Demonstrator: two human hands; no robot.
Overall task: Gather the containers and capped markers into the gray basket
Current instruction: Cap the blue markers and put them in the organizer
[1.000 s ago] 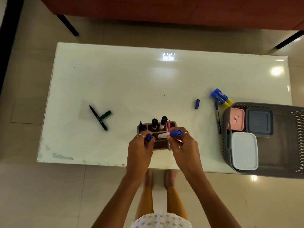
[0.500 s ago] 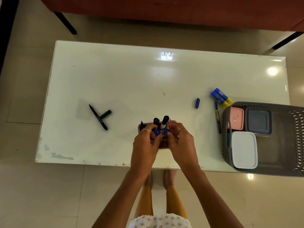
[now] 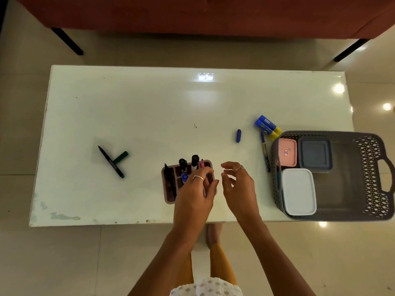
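The left hand (image 3: pixel 195 190) rests loose-fingered over the pink pen organizer (image 3: pixel 171 184), apparently dropping a capped blue marker (image 3: pixel 184 177) in, while the empty, relaxed right hand (image 3: pixel 237 184) likely reaches next toward the loose blue cap (image 3: pixel 238 136) beyond it, short of the gray basket (image 3: pixel 372 167).

Glossy white rectangular table (image 3: pixel 149 107), chipped and stained along its near edge, stands on a shiny beige tiled floor (image 3: pixel 64 263) showing round light reflections at right; a reddish-brown sofa (image 3: pixel 192 13) on black angled legs (image 3: pixel 68 42) sits beyond it.
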